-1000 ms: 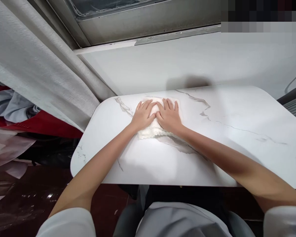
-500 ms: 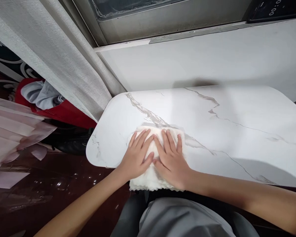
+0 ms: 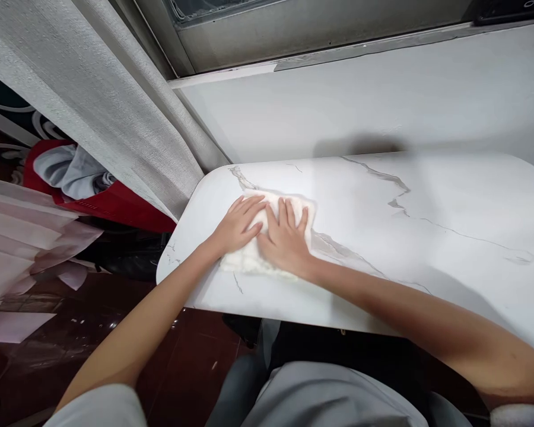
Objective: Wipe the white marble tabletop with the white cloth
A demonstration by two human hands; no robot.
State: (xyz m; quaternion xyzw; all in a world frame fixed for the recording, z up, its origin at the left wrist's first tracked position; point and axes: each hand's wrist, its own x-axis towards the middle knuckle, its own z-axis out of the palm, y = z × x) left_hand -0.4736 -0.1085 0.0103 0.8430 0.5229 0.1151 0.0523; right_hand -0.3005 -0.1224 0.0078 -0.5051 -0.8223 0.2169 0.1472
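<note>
Off-white, soft-looking fabric makes up the roughly rectangular cloth [image 3: 242, 260], which lies on the left part of the white, grey-veined, round-cornered tabletop [image 3: 360, 207], short of both its far and near edges. The left hand [image 3: 234, 228] rests palm down on the cloth's left side, fingers fairly close together; the right hand [image 3: 287, 240] lies flat beside it, fingers spread wider, the two thumb tips close together. Neither hand closes around anything: the cloth sits under them rather than in a grip, probably so that pressure spreads evenly and the fabric does not bunch. Both arms reach well forward, which presumably lets some weight bear down. A pale grey, textured curtain [image 3: 129, 107] hangs just beside the tabletop's left end, and beyond it a red bag-like holder [image 3: 111, 204] contains crumpled grey fabric [image 3: 73, 172], well apart from the hands
</note>
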